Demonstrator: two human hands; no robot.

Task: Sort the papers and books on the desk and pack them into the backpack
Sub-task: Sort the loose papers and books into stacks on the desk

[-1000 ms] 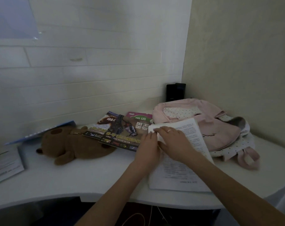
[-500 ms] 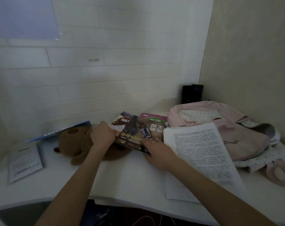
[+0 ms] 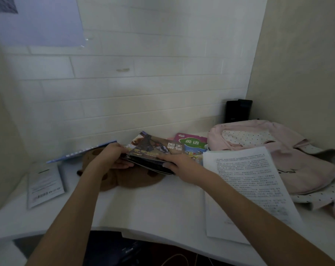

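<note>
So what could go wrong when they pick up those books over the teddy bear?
Both hands, the left hand and the right hand, grip a small stack of books only at its near edge, so the lower books might slide out. The stack hangs above the teddy bear and could snag or drag it. The printed papers stick out past the desk edge and might get knocked off.

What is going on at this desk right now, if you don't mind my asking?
A person is tidying the desk. Both hands, left hand and right hand, grip a few picture books lifted above a brown teddy bear. Printed papers lie beside the pink backpack, nothing visibly packed yet.
</note>
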